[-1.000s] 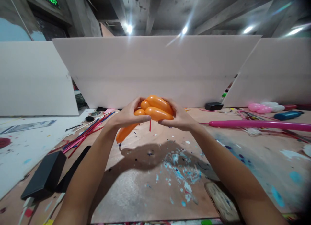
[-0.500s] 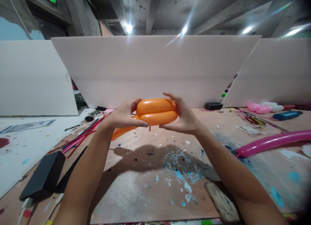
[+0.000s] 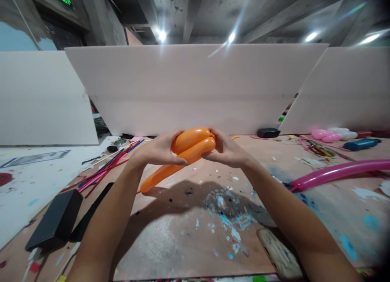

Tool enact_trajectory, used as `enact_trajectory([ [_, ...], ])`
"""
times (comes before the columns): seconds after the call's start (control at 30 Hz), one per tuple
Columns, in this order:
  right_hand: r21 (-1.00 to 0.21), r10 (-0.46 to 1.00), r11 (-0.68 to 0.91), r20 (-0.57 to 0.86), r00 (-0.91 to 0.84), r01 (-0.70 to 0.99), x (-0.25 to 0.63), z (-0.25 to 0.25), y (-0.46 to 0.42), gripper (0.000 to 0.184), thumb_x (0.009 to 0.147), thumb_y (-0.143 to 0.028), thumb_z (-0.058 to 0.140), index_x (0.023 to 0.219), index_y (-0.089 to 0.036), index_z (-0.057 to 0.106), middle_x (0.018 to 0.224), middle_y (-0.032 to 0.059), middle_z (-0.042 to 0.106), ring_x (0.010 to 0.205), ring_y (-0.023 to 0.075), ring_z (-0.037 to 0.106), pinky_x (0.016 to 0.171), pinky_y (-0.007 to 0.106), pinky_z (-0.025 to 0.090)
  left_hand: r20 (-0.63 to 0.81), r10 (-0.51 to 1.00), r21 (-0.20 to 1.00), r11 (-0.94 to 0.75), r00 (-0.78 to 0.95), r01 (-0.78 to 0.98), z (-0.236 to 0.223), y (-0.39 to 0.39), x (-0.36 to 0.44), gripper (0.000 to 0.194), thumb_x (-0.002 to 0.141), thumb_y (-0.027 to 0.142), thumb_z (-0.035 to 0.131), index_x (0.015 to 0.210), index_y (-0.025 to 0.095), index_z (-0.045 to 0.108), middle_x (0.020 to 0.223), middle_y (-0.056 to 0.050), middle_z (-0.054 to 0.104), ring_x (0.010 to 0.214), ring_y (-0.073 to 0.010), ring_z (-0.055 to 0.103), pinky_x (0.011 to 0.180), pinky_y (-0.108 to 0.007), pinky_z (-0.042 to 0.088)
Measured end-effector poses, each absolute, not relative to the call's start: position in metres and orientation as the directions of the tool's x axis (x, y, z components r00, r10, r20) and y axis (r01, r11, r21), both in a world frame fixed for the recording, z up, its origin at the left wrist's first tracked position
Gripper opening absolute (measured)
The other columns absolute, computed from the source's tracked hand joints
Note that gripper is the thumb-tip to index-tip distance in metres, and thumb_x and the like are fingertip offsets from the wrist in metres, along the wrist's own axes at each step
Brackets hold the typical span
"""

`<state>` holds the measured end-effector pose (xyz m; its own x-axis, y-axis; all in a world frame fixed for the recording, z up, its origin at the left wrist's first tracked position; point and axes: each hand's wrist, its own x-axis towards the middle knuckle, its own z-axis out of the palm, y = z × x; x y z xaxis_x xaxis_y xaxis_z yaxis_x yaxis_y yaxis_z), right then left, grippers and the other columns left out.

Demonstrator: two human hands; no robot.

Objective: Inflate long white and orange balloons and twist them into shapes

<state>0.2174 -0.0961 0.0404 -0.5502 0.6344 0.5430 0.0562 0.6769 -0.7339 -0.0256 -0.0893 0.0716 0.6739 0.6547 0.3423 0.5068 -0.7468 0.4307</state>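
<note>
Between both hands, above the tabletop, is an orange modelling balloon (image 3: 195, 146) twisted into plump segments lying side by side. My left hand (image 3: 163, 148) wraps its left part, thumb along the near side. On the other end, my right hand (image 3: 227, 148) closes with thumb below and fingers behind. A longer orange segment slants down to the left beneath my left hand, ending in a thin tip. The far fingers of both hands are partly hidden by the balloon.
A long magenta balloon (image 3: 341, 172) lies at the right. Uninflated balloons (image 3: 105, 170) and a black power bank-like box (image 3: 56, 219) are at the left. A phone-like object (image 3: 278, 251) sits near my right forearm. White boards (image 3: 195, 87) stand behind the paint-spotted table (image 3: 170, 241).
The orange balloon has been turned in my hands, its long segment now pointing lower left. At the right, the magenta balloon's near end has swung closer and moved right from where it was.
</note>
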Motion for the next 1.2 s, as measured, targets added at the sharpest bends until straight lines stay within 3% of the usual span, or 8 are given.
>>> enact_trajectory([
  [0.1,-0.744,0.639,0.667,0.551,-0.537,0.029,0.216,0.038,-0.093,0.045,0.075,-0.034,0.078,0.11,-0.022,0.05,0.098,0.0029,0.056,0.09,0.0164,0.057,0.079,0.029,0.049,0.346,0.671,0.449,-0.732,0.656,0.512,0.069,-0.085,-0.023,0.072,0.061,0.05,0.081,0.119,0.017,0.056,0.107,-0.008,0.064,0.092,-0.024,0.06,0.077,-0.035,0.049],
  [0.27,-0.772,0.621,0.628,0.572,-0.535,-0.097,0.213,0.04,-0.099,0.049,0.074,-0.032,0.079,0.113,-0.024,0.049,0.103,0.0032,0.055,0.093,0.0156,0.058,0.079,0.028,0.052,0.406,0.696,0.584,-0.696,0.592,0.417,0.069,-0.09,-0.015,0.068,0.063,0.055,0.079,0.115,0.017,0.058,0.094,-0.004,0.063,0.079,-0.0177,0.059,0.065,-0.028,0.047],
  [0.43,-0.817,0.605,0.54,0.543,-0.583,-0.201,0.212,0.046,-0.106,0.05,0.075,-0.041,0.077,0.111,-0.025,0.046,0.104,0.0034,0.057,0.08,0.0127,0.06,0.067,0.025,0.054,0.462,0.66,0.548,-0.737,0.592,0.395,0.073,-0.103,-0.009,0.057,0.062,0.052,0.08,0.101,0.016,0.059,0.081,-0.001,0.058,0.068,-0.0132,0.053,0.057,-0.025,0.042],
  [0.63,-0.759,0.645,0.649,0.587,-0.489,-0.053,0.211,0.044,-0.108,0.046,0.074,-0.034,0.078,0.109,-0.026,0.049,0.096,0.0009,0.055,0.084,0.0138,0.059,0.072,0.026,0.052,0.521,0.617,0.485,-0.783,0.59,0.39,0.071,-0.106,-0.007,0.048,0.067,0.044,0.078,0.102,0.018,0.058,0.083,-0.001,0.06,0.071,-0.014,0.055,0.059,-0.026,0.043],
  [0.83,-0.527,0.56,0.828,0.76,-0.331,0.191,0.206,0.038,-0.11,0.035,0.078,-0.028,0.073,0.107,-0.025,0.053,0.102,0.003,0.059,0.092,0.0173,0.057,0.081,0.032,0.049,0.589,0.583,0.405,-0.812,0.56,0.42,0.071,-0.113,-0.002,0.024,0.075,0.033,0.07,0.085,0.018,0.055,0.071,0.002,0.056,0.062,-0.0099,0.049,0.054,-0.024,0.037],
  [0.93,-0.478,0.528,0.846,0.815,-0.24,0.238,0.203,0.036,-0.11,0.033,0.077,-0.03,0.075,0.103,-0.025,0.055,0.097,0.0014,0.062,0.088,0.0173,0.058,0.08,0.033,0.048,0.629,0.561,0.399,-0.827,0.538,0.396,0.071,-0.117,0.002,0.028,0.073,0.032,0.071,0.093,0.018,0.056,0.079,0.0,0.06,0.069,-0.0121,0.053,0.061,-0.026,0.041],
  [1.07,-0.476,0.54,0.826,0.822,-0.183,0.302,0.203,0.04,-0.112,0.042,0.068,-0.042,0.082,0.095,-0.025,0.056,0.085,-0.0011,0.061,0.074,0.0149,0.055,0.07,0.03,0.047,0.601,0.585,0.455,-0.81,0.544,0.369,0.071,-0.116,0.002,0.049,0.064,0.041,0.081,0.1,0.017,0.056,0.085,-0.001,0.062,0.073,-0.0137,0.055,0.064,-0.027,0.043],
  [1.2,-0.605,0.628,0.771,0.672,-0.393,0.199,0.213,0.048,-0.116,0.053,0.069,-0.044,0.081,0.11,-0.026,0.052,0.099,0.0016,0.058,0.087,0.0167,0.058,0.076,0.03,0.05,0.553,0.621,0.532,-0.776,0.556,0.338,0.07,-0.11,-0.001,0.046,0.064,0.043,0.081,0.094,0.017,0.057,0.079,0.001,0.058,0.068,-0.0124,0.052,0.058,-0.025,0.042],
])
